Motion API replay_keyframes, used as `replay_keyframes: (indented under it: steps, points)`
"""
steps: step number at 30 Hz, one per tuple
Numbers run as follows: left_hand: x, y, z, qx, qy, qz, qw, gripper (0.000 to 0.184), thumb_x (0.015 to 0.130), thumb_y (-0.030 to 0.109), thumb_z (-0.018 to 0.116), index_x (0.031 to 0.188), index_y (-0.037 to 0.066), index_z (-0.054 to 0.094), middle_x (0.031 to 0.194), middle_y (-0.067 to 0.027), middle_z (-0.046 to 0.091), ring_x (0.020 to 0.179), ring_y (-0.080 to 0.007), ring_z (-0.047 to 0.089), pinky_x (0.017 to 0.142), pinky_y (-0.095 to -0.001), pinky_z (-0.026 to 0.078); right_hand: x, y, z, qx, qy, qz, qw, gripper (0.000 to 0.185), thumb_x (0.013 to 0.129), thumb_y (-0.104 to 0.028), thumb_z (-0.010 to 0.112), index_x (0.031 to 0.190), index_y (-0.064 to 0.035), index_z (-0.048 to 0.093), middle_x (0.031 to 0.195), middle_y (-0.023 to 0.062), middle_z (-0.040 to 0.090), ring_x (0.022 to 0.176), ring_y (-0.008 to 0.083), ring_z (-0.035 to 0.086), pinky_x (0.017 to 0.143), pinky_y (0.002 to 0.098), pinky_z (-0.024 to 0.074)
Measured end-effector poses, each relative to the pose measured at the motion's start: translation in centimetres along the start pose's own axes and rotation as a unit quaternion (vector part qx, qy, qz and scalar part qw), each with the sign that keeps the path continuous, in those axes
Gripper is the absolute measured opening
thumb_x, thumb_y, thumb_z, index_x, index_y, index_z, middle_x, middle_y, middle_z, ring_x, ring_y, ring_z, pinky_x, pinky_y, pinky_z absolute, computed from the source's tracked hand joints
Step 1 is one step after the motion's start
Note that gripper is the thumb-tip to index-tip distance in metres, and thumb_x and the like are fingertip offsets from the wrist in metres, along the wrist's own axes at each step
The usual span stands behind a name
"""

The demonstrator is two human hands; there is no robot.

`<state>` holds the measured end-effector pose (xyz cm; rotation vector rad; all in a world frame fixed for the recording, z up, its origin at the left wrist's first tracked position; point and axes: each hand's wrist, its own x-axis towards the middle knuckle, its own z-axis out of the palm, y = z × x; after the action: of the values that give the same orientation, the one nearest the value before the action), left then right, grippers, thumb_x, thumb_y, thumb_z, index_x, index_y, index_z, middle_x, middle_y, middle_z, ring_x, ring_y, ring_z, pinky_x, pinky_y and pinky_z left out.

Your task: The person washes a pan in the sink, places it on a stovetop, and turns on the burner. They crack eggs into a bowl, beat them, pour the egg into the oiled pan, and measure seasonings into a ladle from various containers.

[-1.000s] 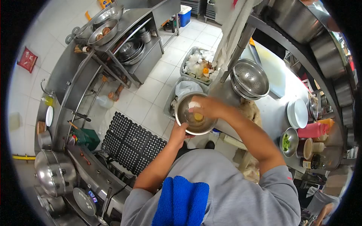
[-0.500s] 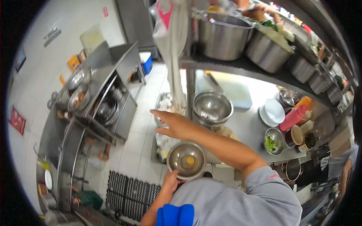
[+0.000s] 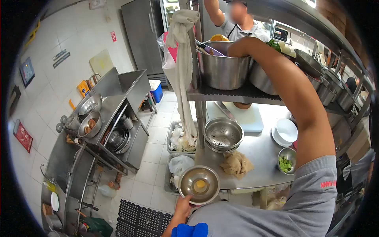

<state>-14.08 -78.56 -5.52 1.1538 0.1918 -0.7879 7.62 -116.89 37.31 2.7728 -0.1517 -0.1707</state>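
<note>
My left hand [image 3: 183,207] grips the near rim of a metal bowl [image 3: 215,185], which holds an egg yolk [image 3: 200,184] in clear egg white. My right arm is raised to the shelf, and my right hand [image 3: 238,47] reaches into a tall steel pot [image 3: 225,73]. Its fingers are hidden behind the pot's rim. Purple and light-coloured utensil handles [image 3: 211,50] stick out at the pot's left side.
A counter [image 3: 264,166] at the right bears nested colanders [image 3: 224,134], a brown cloth [image 3: 237,164], white bowls [image 3: 285,132] and a bowl of greens [image 3: 286,161]. Waste bins [image 3: 170,185] stand left of it. A co-worker [image 3: 246,23] is beyond the shelf.
My right hand has moved from over the egg bowl, across the bins, up into the shelf pot. My left hand still holds the bowl. The view has tilted up.
</note>
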Motion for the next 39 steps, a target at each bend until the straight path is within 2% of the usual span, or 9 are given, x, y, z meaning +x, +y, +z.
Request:
replay_keyframes:
  steps: [7,17,20,22,24,26,29,33,39]
  points:
    - [-0.9,-0.6,-0.6,-0.018,0.028,-0.014,0.999,0.049,0.083,0.008,0.045,0.131,0.007,0.033,0.118,-0.017,0.051,0.095,-0.0302,0.06,0.067,-0.0472,0.056,9.5,5.3,6.1,0.024,0.009,0.016,1.0,0.045,0.08,-0.032,0.051,0.113,-0.0024,0.061,0.109,0.0166,0.063,0.097,0.0246,0.061,0.084,0.0388,0.0448]
    - [-1.3,-1.4,-2.3,-0.03,0.064,0.002,0.997,0.042,0.083,0.007,0.045,0.124,0.002,0.041,0.111,-0.0178,0.057,0.092,-0.0321,0.062,0.066,-0.0476,0.056,-5.9,-3.6,-4.6,-0.003,-0.041,0.043,0.998,0.038,0.081,-0.035,0.057,0.105,-0.0063,0.066,0.093,0.0129,0.067,0.079,0.0224,0.065,0.067,0.0327,0.052]
    - [-1.4,-1.3,-2.0,-0.036,0.073,0.0,0.997,0.041,0.083,0.006,0.046,0.124,0.001,0.04,0.108,-0.0185,0.058,0.087,-0.0312,0.063,0.063,-0.044,0.056,-7.2,-3.0,-5.1,0.274,-0.012,-0.108,0.955,0.033,0.081,-0.029,0.059,0.098,-0.0017,0.066,0.086,0.0097,0.067,0.075,0.0199,0.064,0.066,0.0312,0.0525]
    - [-1.5,-1.3,-2.0,-0.039,0.073,-0.006,0.997,0.041,0.083,0.006,0.046,0.123,0.001,0.04,0.103,-0.0192,0.059,0.083,-0.03,0.065,0.058,-0.0401,0.057,-3.9,-0.9,-4.2,0.45,-0.178,-0.197,0.853,0.028,0.083,-0.025,0.059,0.1,-0.0022,0.064,0.091,0.0092,0.067,0.082,0.0187,0.063,0.075,0.0308,0.051]
    - [-1.5,-1.3,-1.8,-0.053,0.066,0.005,0.996,0.04,0.083,0.006,0.046,0.123,-0.002,0.04,0.104,-0.0192,0.059,0.083,-0.03,0.065,0.059,-0.0397,0.057,3.5,1.8,-0.2,0.236,-0.002,-0.344,0.909,0.028,0.084,-0.024,0.058,0.103,-0.0033,0.063,0.095,0.0101,0.066,0.088,0.0184,0.061,0.079,0.0308,0.0489]
    - [-1.6,-1.1,-1.6,-0.052,0.068,0.009,0.996,0.04,0.083,0.006,0.046,0.123,-0.002,0.04,0.104,-0.0193,0.059,0.083,-0.0299,0.065,0.059,-0.0395,0.057,0.8,-1.9,-1.6,-0.129,0.044,-0.328,0.935,0.029,0.087,-0.021,0.056,0.11,-0.004,0.059,0.103,0.0125,0.063,0.099,0.0167,0.057,0.088,0.0307,0.0432]
    - [-2.0,-1.0,-1.5,-0.059,0.075,0.013,0.995,0.04,0.083,0.005,0.045,0.122,-0.004,0.041,0.104,-0.0197,0.059,0.083,-0.0304,0.065,0.059,-0.039,0.058,0.4,-2.7,-1.0,0.238,-0.105,-0.163,0.952,0.029,0.086,-0.018,0.055,0.11,-0.0023,0.059,0.101,0.0127,0.064,0.096,0.0166,0.058,0.084,0.0308,0.0447]
    - [-1.8,-2.1,-2.2,-0.053,0.053,0.004,0.997,0.042,0.084,0.007,0.045,0.125,0.0,0.039,0.108,-0.0189,0.057,0.087,-0.0317,0.063,0.063,-0.0438,0.056,3.0,-2.7,-0.1,0.324,-0.131,-0.197,0.916,0.033,0.083,-0.027,0.057,0.11,-0.0087,0.062,0.093,0.0064,0.066,0.078,0.0209,0.061,0.071,0.0419,0.0475]
    - [-2.4,-2.8,-2.8,-0.043,0.065,0.004,0.997,0.042,0.084,0.007,0.045,0.125,0.0,0.039,0.108,-0.0194,0.057,0.086,-0.0312,0.063,0.062,-0.043,0.055,5.7,-0.9,1.4,0.224,-0.018,-0.042,0.973,0.036,0.086,-0.024,0.054,0.117,-0.0061,0.056,0.11,0.0122,0.061,0.096,0.0132,0.057,0.084,0.0315,0.0448]
